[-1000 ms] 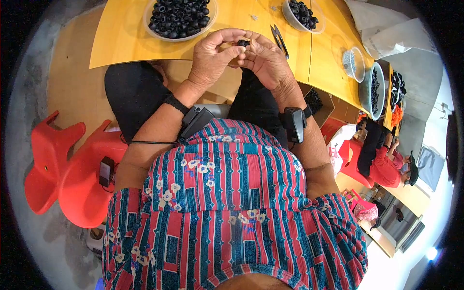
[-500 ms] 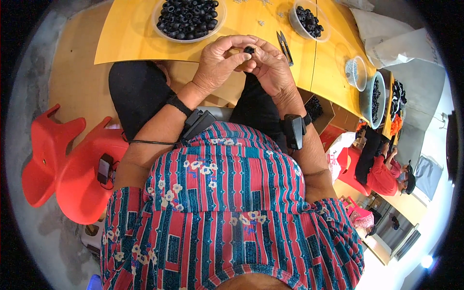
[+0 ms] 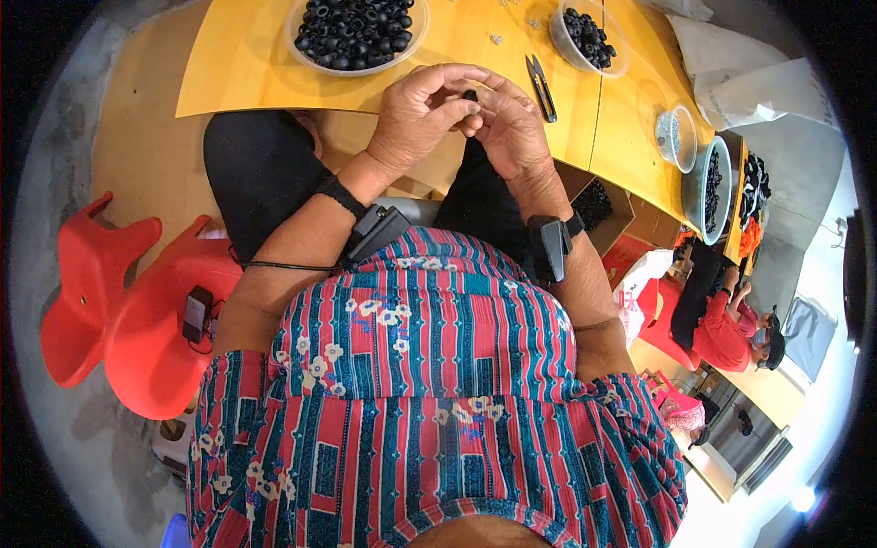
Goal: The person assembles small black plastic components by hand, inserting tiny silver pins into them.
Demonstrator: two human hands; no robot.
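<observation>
Close together at the table's near edge, my two hands pinch one small black rounded piece (image 3: 470, 95). My left hand (image 3: 411, 114) grips it from the left with thumb and fingers. From the other side, my right hand (image 3: 513, 123) closes its fingertips on it, hiding much of its shape. Beyond my left hand stands a clear round tub (image 3: 294, 46) filled with similar black pieces (image 3: 352, 32). Thread snips (image 3: 543, 89) lie on the yellow table (image 3: 247, 68) just right of my right hand, near a second clear bowl (image 3: 610, 68) of black pieces.
Farther right are a small clear bowl (image 3: 687, 137) of tiny pale bits and a blue-green basin (image 3: 722, 219) of dark pieces. Small silvery bits (image 3: 496, 39) lie on the table. Red chairs (image 3: 164, 338) stand at left. People in red (image 3: 722, 333) sit at far right.
My right hand's fingers have shifted slightly over the black piece, covering more of it. Both hands stay in nearly the same place. The view has moved a little.
</observation>
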